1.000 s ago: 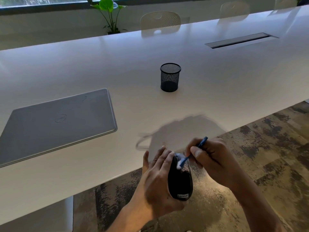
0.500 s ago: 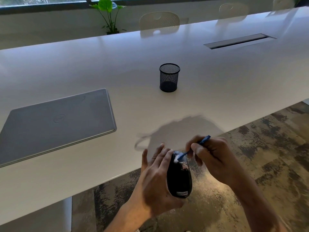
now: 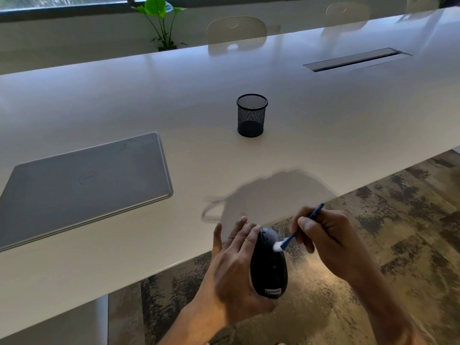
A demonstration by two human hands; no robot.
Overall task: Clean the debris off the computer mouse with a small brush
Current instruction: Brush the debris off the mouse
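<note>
Left hand [image 3: 234,267] grips the black mouse [image 3: 269,267] just off the counter [image 3: 323,115] edge; right hand [image 3: 328,235] pinches the blue brush [image 3: 302,226], white bristles touching the mouse's right side.

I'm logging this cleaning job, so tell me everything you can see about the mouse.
The mouse is black, smooth and rounded, plastic by the look of it, with a small Lenovo label at its near end. The left hand holds it in the air past the table edge, front pointing away. The white bristles of a blue brush, held in the right hand, touch its right front.
</note>
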